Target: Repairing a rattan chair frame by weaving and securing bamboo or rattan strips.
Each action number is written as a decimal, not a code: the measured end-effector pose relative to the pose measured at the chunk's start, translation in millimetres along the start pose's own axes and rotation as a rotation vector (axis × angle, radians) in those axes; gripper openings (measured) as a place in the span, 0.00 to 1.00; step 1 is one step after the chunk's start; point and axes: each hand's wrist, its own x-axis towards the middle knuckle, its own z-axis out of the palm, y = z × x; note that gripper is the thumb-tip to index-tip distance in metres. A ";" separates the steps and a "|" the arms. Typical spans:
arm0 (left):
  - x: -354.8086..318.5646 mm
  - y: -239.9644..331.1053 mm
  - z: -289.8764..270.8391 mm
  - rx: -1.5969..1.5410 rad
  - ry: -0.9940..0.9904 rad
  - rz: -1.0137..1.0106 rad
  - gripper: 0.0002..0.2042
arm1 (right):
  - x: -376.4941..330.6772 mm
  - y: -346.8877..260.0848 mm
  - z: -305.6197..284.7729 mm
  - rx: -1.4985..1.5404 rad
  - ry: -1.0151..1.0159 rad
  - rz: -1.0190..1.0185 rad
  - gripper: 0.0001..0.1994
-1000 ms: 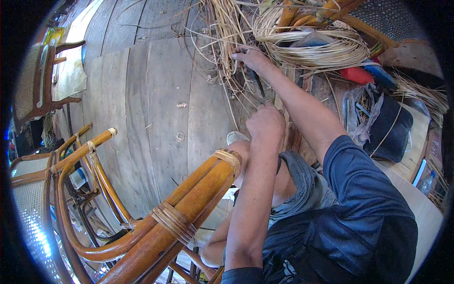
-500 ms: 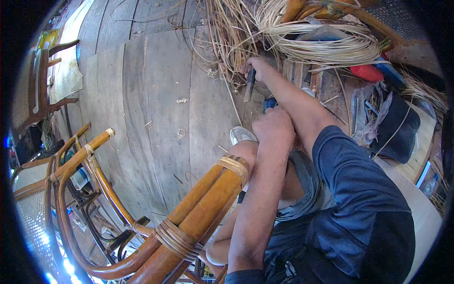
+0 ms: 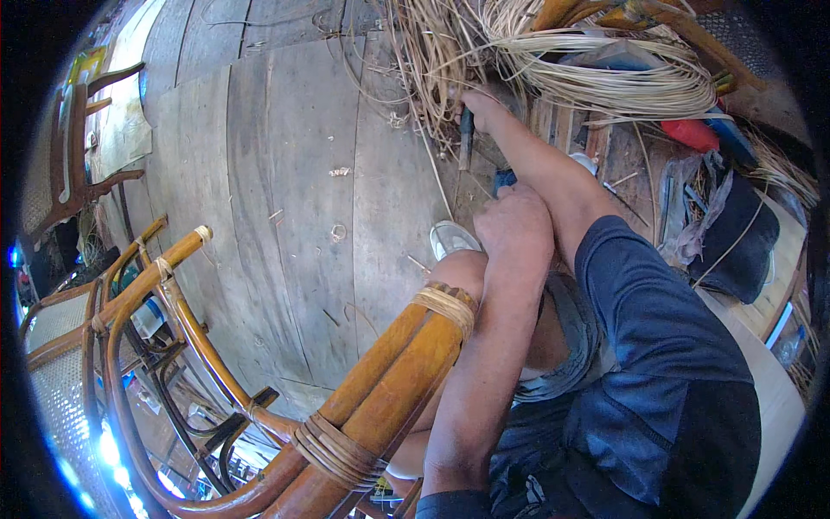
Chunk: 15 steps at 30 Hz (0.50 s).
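My right hand (image 3: 485, 110) reaches to the far side, at the edge of a loose bunch of rattan strands (image 3: 430, 73). Its fingers are closed on a short dark-handled tool (image 3: 466, 138) with a flat, lighter end pointing toward me. Nearer, my left hand (image 3: 516, 221) is curled closed beside my right forearm; what its fingers hold is hidden. A small blue thing (image 3: 504, 180) shows just beyond its knuckles. Below my left forearm, a rattan chair arm (image 3: 393, 381) of brown poles bound with strips slants up from the lower edge.
A big coil of pale cane (image 3: 614, 86) lies at the far right, near a red object (image 3: 690, 133). A black cloth-like item (image 3: 739, 238) and clear plastic lie at right. More rattan furniture (image 3: 95, 324) stands at left. Scraps dot the plank floor (image 3: 285, 190).
The view has shifted slightly, so the scene sits a little farther right and up. My right hand has moved slightly farther out with the tool; my left hand stays closed.
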 end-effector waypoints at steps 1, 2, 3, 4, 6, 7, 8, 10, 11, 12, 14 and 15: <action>-0.8 0.4 -3.1 -0.002 0.008 0.002 0.09 | -14.5 -15.3 11.1 -0.102 0.021 -0.112 0.11; -1.8 3.7 -7.8 -0.025 -0.009 0.013 0.09 | -22.3 -30.5 14.6 -0.205 0.050 -0.231 0.11; -1.0 8.0 -7.9 -0.053 -0.033 0.034 0.09 | -25.6 -39.7 10.0 -0.372 0.075 -0.350 0.11; -0.5 11.4 -7.1 -0.058 -0.030 0.052 0.09 | -30.9 -48.9 2.8 -0.377 0.089 -0.362 0.11; -0.7 16.1 -6.0 -0.075 -0.047 0.090 0.11 | -46.6 -62.3 -9.6 -0.676 0.120 -0.590 0.11; -0.1 18.6 -6.8 -0.076 -0.044 0.102 0.11 | -54.4 -67.8 -12.4 -0.799 0.191 -0.727 0.11; 1.1 21.2 -8.0 -0.085 -0.056 0.081 0.12 | -62.2 -73.1 -15.0 -0.799 0.201 -0.734 0.11; 2.5 22.7 -5.2 -0.091 -0.063 0.065 0.13 | -84.4 -83.8 -12.4 -0.677 0.152 -0.670 0.10; 5.2 20.0 1.9 -0.083 -0.016 0.066 0.13 | -93.4 -81.4 -10.1 -0.481 0.053 -0.692 0.09; 4.3 18.8 0.2 -0.074 0.034 0.065 0.13 | -101.9 -81.4 -9.2 -0.478 0.053 -0.701 0.09; 1.2 15.7 -3.3 -0.081 0.034 0.047 0.14 | -116.4 -83.4 -5.5 -0.360 -0.040 -0.545 0.09; 0.7 17.4 -3.6 -0.096 0.021 0.033 0.14 | -120.8 -84.0 -8.2 -0.328 -0.074 -0.544 0.09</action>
